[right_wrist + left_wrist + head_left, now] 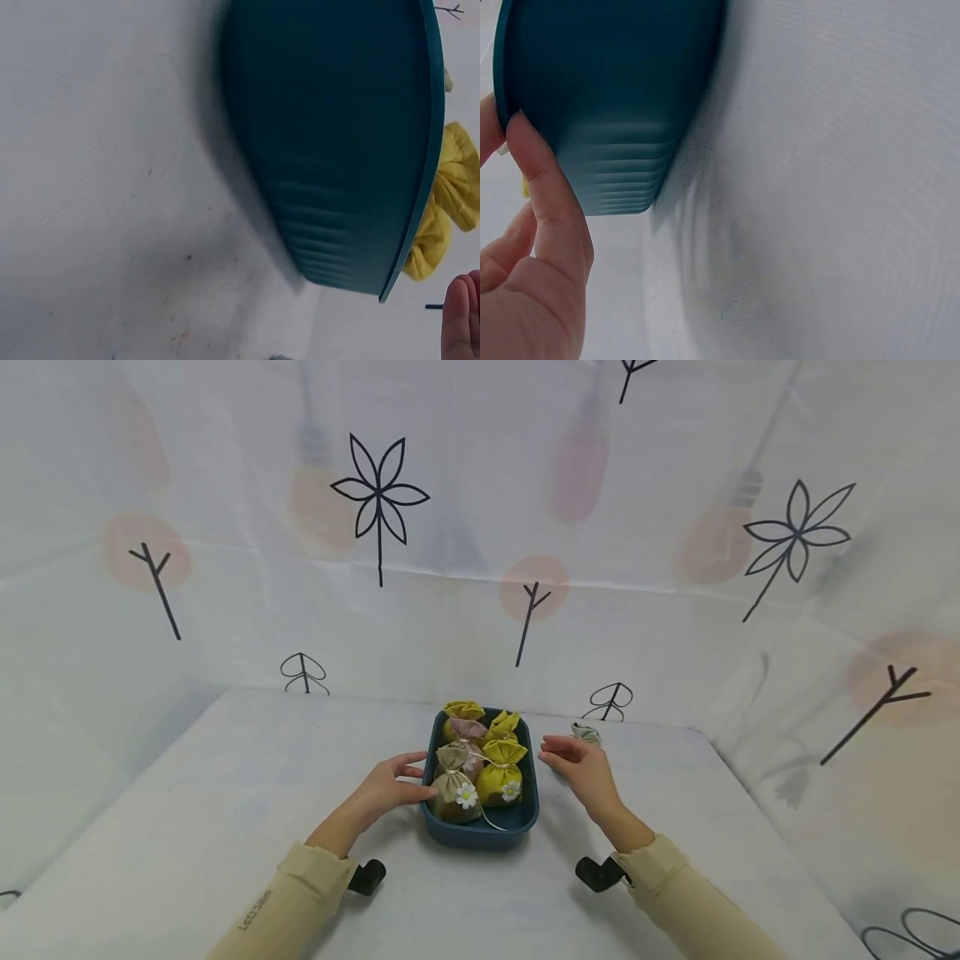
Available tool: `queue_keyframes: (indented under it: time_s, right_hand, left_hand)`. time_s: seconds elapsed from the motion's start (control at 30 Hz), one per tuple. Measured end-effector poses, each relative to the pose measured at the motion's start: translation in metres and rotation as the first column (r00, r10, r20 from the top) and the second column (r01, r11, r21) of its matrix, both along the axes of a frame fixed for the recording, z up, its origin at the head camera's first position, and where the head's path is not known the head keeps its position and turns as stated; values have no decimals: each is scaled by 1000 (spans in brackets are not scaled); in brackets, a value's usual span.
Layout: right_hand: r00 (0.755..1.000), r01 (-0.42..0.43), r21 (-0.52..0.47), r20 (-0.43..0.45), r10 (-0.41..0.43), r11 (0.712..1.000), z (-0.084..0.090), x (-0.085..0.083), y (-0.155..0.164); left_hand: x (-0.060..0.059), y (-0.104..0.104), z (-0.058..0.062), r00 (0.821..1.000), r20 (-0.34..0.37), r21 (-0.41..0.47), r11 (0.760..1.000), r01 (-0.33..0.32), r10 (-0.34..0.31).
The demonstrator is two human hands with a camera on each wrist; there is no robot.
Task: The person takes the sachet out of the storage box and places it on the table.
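A dark teal plastic basket (480,838) stands on the table, holding several small drawstring pouches. At its front left is a beige pouch (454,811) with a white flower; beside it sits a yellow pouch (501,770). A mauve pouch (467,729) and other yellow ones are behind. My left hand (384,789) pinches the basket's left rim, the thumb (536,161) and a finger on either side of it. Off the right side, my right hand (583,770) hovers with fingers together and nothing visible in them. A grey-green pouch (587,732) is partly hidden behind it.
The white table (225,827) meets a white patterned cloth (450,635) at the back, and the same cloth hangs on both sides. A black wrist mount (367,877) sits below my left wrist, another (598,874) below my right.
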State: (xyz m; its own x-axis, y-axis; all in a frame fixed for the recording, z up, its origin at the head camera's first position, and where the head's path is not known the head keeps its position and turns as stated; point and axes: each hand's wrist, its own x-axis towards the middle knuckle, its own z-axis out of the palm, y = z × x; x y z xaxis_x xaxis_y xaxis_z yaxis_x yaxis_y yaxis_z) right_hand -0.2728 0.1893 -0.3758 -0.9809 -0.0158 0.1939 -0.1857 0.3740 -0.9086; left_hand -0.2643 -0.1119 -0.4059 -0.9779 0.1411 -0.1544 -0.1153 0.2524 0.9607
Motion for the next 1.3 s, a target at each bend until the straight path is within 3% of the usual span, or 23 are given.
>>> queue_keyframes:
  time_s: [0.33,0.87,1.07,1.3]
  right_hand:
    - [998,-41,19,52,40,999,5,-8,-12]
    - [979,-156,162,157,130,974,15,-21,-27]
    - [965,-204,162,197,171,965,17,-25,-32]
    - [961,-204,164,219,166,965,18,-28,-37]
  left_hand:
    - [0,-1,0,1000,1,-30,1000,-5,5]
    - [-1,-1,-1,1000,-1,-18,1000,-4,4]
    - [0,0,-1,1000,2,-15,1000,-9,9]
    - [0,1,1,1000,2,-21,1000,-5,5]
